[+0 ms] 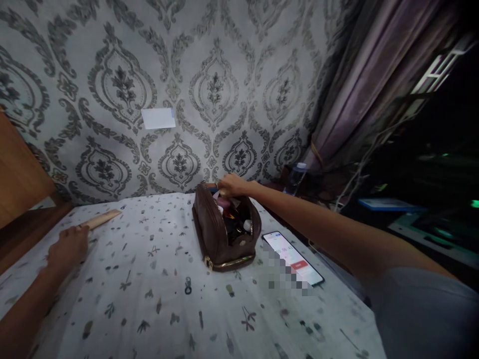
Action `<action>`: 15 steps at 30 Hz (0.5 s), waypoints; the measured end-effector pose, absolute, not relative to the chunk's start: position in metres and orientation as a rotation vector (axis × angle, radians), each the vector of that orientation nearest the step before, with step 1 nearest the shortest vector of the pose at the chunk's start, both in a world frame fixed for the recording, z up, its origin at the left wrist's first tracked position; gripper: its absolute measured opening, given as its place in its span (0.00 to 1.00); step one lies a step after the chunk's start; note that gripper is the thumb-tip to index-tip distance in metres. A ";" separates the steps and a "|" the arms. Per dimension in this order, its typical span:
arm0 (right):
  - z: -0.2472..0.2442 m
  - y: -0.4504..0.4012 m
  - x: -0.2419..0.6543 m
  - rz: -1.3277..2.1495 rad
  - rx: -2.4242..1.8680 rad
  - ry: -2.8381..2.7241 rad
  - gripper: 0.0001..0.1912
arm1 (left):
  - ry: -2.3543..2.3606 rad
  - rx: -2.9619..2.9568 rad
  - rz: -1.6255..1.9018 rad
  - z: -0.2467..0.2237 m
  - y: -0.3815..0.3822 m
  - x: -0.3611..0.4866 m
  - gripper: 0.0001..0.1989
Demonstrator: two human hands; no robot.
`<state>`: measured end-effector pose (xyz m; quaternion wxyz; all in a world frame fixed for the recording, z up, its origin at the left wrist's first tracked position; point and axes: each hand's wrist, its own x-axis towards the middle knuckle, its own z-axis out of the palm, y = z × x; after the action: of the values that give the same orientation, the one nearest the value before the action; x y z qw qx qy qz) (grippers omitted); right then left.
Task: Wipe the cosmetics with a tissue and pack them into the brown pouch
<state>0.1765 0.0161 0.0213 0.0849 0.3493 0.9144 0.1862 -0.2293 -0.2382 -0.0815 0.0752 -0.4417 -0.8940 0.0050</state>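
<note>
Between the left hand and the brown zip pouch, a wide stretch of patterned sheet leaves room to pass. The right hand obstructs the opening's far end; a smartphone blocks the pouch's right side.

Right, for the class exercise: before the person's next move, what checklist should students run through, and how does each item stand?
1. Brown bag upright on the patterned cloth: ok.
2. Bag open: ok, its contents show.
3. Right hand at the bag's opening: ok.
4. Right hand's grip on something: cannot tell, its fingers are unclear.
5. Left hand free: not ok, it holds a flat tan item.
6. Phone apart from the bag: ok.
</note>
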 end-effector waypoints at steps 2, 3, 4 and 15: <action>0.022 0.013 0.177 0.543 1.085 2.726 0.16 | -2.610 -1.330 0.063 -0.083 -0.239 -0.230 0.25; 0.023 0.011 0.177 0.536 1.105 2.730 0.17 | -2.568 -1.332 0.087 -0.083 -0.239 -0.230 0.25; 0.023 0.009 0.177 0.526 1.122 2.736 0.18 | -2.550 -1.335 0.097 -0.084 -0.239 -0.231 0.26; 0.016 0.029 0.182 -0.092 1.010 2.781 0.19 | -2.492 -1.363 0.257 -0.093 -0.239 -0.236 0.29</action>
<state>0.1825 0.0287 0.0164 0.0905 0.3399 0.9356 -0.0308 -0.2365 -0.2392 -0.0925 0.1444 -0.4730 -0.8646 0.0890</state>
